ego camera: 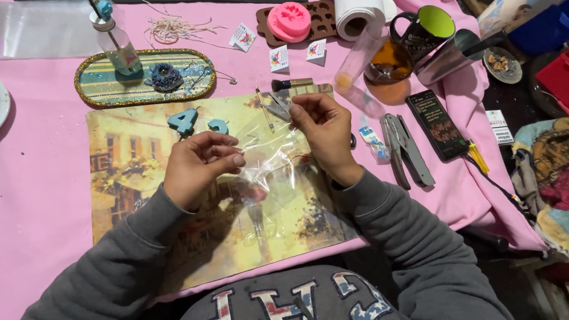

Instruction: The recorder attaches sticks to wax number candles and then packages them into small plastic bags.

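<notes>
Hands hold a clear bag [265, 157] over a picture mat [132, 186] on the counter. Left hand [198, 167] pinches its left edge in a pressed-together grip; right hand [325, 132] pinches its far right corner. Bag stretches left-right between them, equally near both.

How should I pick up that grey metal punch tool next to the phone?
Probably by the long handles, at the end nearest the person, coming straight down from above. The punch lies flat on the pink cloth, and its two handles spread apart there, giving fingers room. The phone sits close on its right, so the right hand may best reach in from the left side.
</notes>
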